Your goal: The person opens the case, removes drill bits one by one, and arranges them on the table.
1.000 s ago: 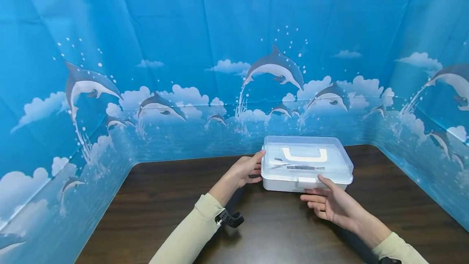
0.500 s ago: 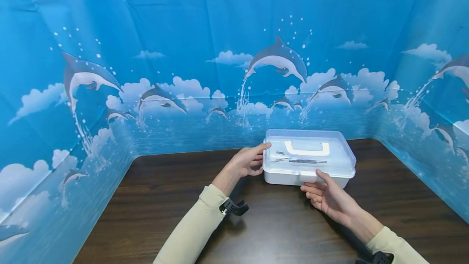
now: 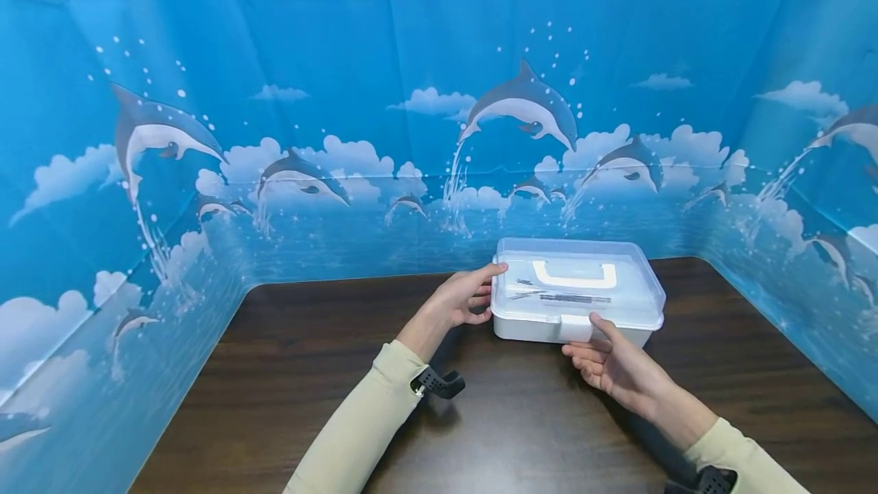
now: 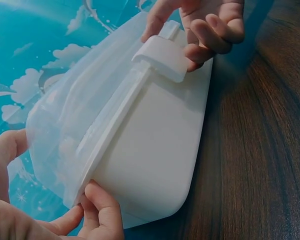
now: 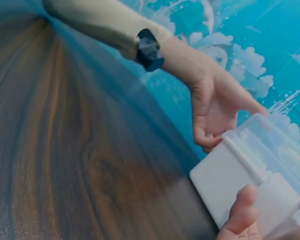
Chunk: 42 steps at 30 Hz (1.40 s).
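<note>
A white plastic storage box (image 3: 524,330) with a clear lid stands at the back right of the table, its lid down. My left hand (image 3: 453,303) holds the box's left end, thumb on the lid; in the left wrist view its curled fingers (image 4: 102,200) touch the lid's rim. At the front, my right hand (image 3: 631,376) has its thumb at the white latch (image 3: 575,328) and its other fingers just below, pinching it. A white carry handle (image 3: 579,283) lies flat on the lid. Thin dark items (image 3: 575,299) show beneath the clear plastic, too small to identify.
The dark wood-grain table (image 3: 329,387) extends to the left and in front of the box. Behind it and along both sides hangs a blue dolphin-print curtain (image 3: 343,59), close to the box's back edge.
The head view has tilted slightly, so everything sits higher in it. My right thumb has shifted a little left onto the latch's edge. The box stays in place and the left hand keeps its hold.
</note>
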Each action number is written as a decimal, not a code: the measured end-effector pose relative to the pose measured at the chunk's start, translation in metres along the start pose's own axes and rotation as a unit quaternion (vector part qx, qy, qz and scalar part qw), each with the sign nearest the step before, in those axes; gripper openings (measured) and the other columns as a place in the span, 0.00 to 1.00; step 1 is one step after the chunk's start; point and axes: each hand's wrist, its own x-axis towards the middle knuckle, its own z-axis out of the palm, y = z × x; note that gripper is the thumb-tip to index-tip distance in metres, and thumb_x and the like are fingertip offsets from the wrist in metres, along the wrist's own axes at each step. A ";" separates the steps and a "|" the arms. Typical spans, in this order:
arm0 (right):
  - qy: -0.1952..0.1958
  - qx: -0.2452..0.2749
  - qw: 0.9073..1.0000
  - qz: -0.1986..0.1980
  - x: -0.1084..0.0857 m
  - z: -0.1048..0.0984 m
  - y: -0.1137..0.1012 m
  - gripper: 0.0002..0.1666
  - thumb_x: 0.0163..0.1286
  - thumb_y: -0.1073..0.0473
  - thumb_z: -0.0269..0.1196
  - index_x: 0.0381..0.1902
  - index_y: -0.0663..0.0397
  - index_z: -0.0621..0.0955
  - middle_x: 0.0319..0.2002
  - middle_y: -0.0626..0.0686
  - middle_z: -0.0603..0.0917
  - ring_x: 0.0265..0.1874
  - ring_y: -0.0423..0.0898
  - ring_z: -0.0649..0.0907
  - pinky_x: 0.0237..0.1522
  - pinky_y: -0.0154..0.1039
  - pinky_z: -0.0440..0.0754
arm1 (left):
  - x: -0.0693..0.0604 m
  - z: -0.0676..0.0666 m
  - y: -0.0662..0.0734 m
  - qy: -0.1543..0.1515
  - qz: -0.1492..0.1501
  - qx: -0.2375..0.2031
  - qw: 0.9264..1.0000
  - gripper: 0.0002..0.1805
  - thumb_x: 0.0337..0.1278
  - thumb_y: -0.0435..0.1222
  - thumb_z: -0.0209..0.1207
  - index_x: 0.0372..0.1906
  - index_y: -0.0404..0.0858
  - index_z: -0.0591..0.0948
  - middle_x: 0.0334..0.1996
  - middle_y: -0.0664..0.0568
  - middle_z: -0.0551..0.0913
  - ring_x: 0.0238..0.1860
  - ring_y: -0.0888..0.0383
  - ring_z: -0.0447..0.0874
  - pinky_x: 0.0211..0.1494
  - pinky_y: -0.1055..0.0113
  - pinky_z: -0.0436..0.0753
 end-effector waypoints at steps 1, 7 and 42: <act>-0.007 0.007 1.000 0.003 -0.001 0.000 -0.001 0.43 0.78 0.32 0.50 0.63 0.70 0.64 0.45 0.56 0.86 0.36 0.41 0.84 0.39 0.32 0.81 | 0.000 0.000 0.001 0.001 0.001 0.001 1.000 0.46 0.47 0.61 0.74 0.65 0.39 0.74 0.56 0.43 0.77 0.52 0.47 0.78 0.41 0.58 0.84; -0.024 0.035 0.999 0.031 -0.004 0.000 -0.005 0.40 0.79 0.33 0.51 0.62 0.67 0.65 0.45 0.56 0.87 0.37 0.41 0.84 0.41 0.33 0.81 | 0.000 0.000 0.001 0.003 -0.008 0.000 1.000 0.47 0.47 0.61 0.74 0.67 0.40 0.73 0.57 0.44 0.76 0.53 0.47 0.78 0.42 0.58 0.83; -0.038 -0.101 0.994 -0.016 -0.012 -0.004 -0.009 0.30 0.75 0.69 0.52 0.70 0.73 0.58 0.49 0.59 0.82 0.46 0.47 0.85 0.48 0.39 0.81 | 0.002 -0.001 0.002 0.001 -0.016 -0.015 1.000 0.43 0.47 0.59 0.75 0.63 0.38 0.76 0.58 0.42 0.76 0.53 0.47 0.77 0.44 0.56 0.82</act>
